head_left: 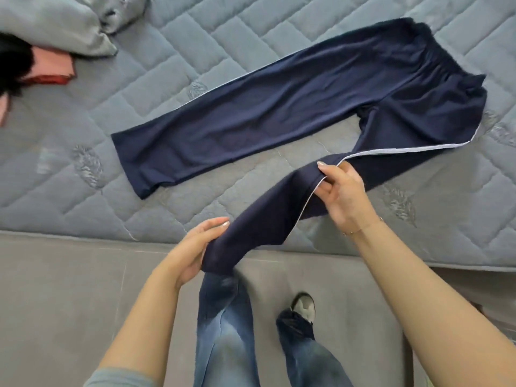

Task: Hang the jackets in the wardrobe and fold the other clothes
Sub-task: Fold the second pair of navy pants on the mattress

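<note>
The trousers (pixel 293 107) are lying across the mattress (pixel 195 46), one leg stretching flat to the left, the waistband lying far right. The nearer leg is lifting off the mattress toward the person, the right hand (pixel 342 191) pinching its side seam, the left hand (pixel 192 252) holding its hem over the mattress edge. A pillow (pixel 55 26) is lying far left, folded clothes (pixel 53 69) just before it.

One navy trousers (pixel 293 107), two hands, left hand (pixel 192 252), right hand (pixel 343 194), one pillow (pixel 55 20), one red garment (pixel 53 69)
</note>
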